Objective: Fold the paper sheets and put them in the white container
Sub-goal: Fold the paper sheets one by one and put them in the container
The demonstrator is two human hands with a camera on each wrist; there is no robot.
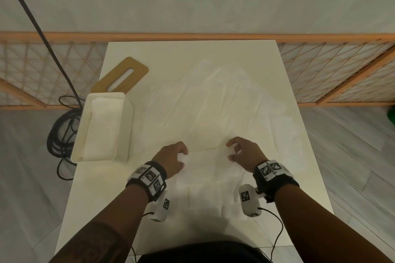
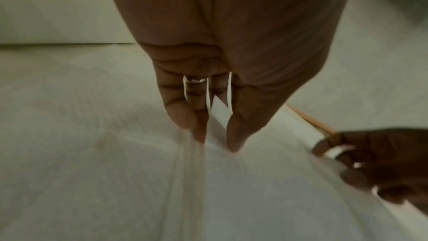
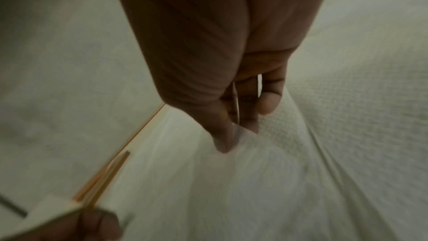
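clearly my left hand [image 1: 172,157] and right hand [image 1: 245,153] each pinch the near edge of a thin white textured paper sheet [image 1: 209,113] lying on the white bench [image 1: 102,188], beside the white rectangular container [image 1: 126,126]. it looks limp and tearable, so i'd grip corners lightly.

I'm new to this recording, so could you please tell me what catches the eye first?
Both hands, the left hand and right hand, pinch a white paper sheet at the table's near middle. To the left stands the white container with folded paper inside, and a brown slotted lid lies behind it.
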